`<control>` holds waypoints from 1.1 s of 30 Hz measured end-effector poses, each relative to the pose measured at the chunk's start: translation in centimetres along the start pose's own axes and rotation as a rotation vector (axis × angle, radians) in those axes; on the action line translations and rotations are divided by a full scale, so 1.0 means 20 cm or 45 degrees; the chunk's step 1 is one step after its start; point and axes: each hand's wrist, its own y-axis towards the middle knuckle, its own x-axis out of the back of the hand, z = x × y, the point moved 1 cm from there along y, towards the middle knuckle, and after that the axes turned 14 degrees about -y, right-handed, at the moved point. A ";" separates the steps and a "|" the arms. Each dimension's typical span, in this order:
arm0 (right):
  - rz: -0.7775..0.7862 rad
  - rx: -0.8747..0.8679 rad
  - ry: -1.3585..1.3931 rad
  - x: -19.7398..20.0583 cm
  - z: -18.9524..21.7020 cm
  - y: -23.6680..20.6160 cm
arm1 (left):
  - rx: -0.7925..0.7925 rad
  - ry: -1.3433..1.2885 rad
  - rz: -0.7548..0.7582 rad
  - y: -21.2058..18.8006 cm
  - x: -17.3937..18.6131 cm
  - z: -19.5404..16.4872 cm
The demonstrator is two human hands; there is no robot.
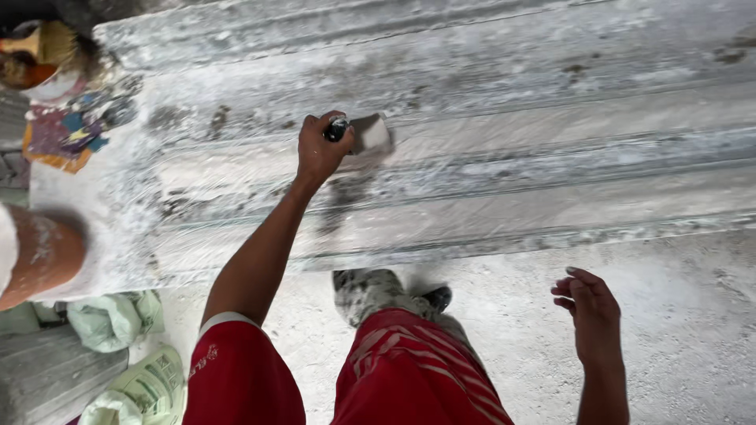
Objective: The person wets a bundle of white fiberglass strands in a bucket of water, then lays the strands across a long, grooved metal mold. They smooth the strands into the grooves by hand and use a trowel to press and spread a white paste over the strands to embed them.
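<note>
Left hand [319, 149]: fist closed on scraper [364, 134], probably a putty knife, blade flat to dusty moulding [512, 134] at twelve o'clock. Right hand [592, 308]: open, empty, four o'clock.

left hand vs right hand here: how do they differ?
The left hand is closed around a dark-handled scraper; the right hand holds nothing, fingers loosely curled. The left hand is stretched out over the ribbed, plaster-streaked slab, its tool blade against the surface; the right hand hangs lower, beside the red shorts, over the dusty floor. Both are bare.
</note>
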 end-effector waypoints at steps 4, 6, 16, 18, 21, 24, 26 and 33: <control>-0.072 0.017 -0.017 0.47 -0.01 0.13 | 0.048 -0.020 0.031 0.01 -0.54 -0.22; -0.137 0.028 -0.003 0.66 0.00 0.18 | -0.019 0.000 0.062 0.03 -0.83 -0.31; -0.181 0.152 -0.091 1.67 0.01 0.77 | -0.186 0.139 0.196 0.12 -2.25 -0.71; -0.177 0.155 -0.080 1.94 0.01 0.92 | -0.213 0.177 0.214 0.10 -2.55 -0.78; -0.149 0.168 -0.122 2.36 0.06 1.18 | -0.190 0.169 0.225 0.13 -2.96 -0.93; -0.197 0.155 -0.113 2.79 0.12 1.37 | -0.199 0.233 0.234 0.17 -3.37 -1.12; -0.225 0.145 -0.065 3.04 0.15 1.48 | -0.257 0.255 0.252 0.19 -3.64 -1.25; -0.140 0.206 0.009 3.84 0.03 2.10 | -0.294 0.193 0.319 0.19 -4.55 -1.54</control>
